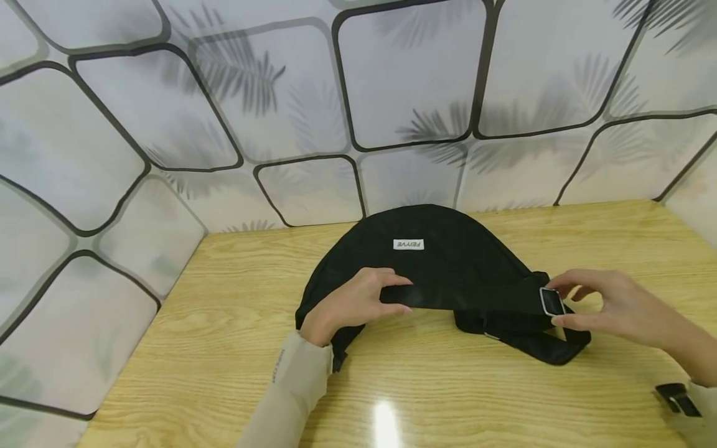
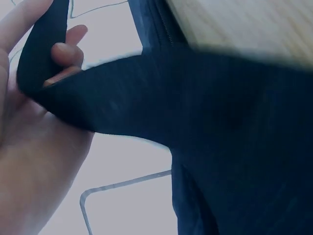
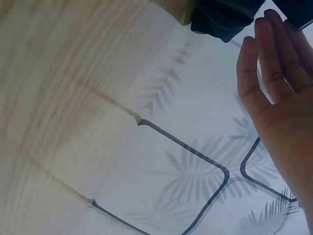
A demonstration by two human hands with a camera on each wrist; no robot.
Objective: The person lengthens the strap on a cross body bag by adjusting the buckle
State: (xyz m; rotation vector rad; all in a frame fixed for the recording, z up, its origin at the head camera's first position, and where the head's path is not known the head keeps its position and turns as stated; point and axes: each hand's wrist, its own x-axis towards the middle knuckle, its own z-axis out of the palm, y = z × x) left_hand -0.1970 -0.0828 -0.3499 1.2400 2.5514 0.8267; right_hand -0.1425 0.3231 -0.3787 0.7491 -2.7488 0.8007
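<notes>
A black crescent-shaped bag (image 1: 431, 261) with a small white label (image 1: 408, 244), its lettering upside down, lies on the wooden table. My left hand (image 1: 353, 302) grips its wide black strap (image 1: 476, 297) between thumb and fingers in front of the bag. In the left wrist view the strap (image 2: 122, 93) bends through that hand (image 2: 44, 147). Over at the right end, my right hand (image 1: 616, 305) pinches a silver rectangular strap slider (image 1: 543, 301) with thumb and fingertips. Below the slider, a loop of strap (image 1: 551, 348) hangs near the tabletop.
The light wood table (image 1: 448, 386) runs back to a patterned wall covering (image 1: 414, 74) with dark lines and grey leaves. A similar panel (image 1: 67, 236) borders the left side. A black clip end (image 1: 338, 361) sticks out below the bag's left tip.
</notes>
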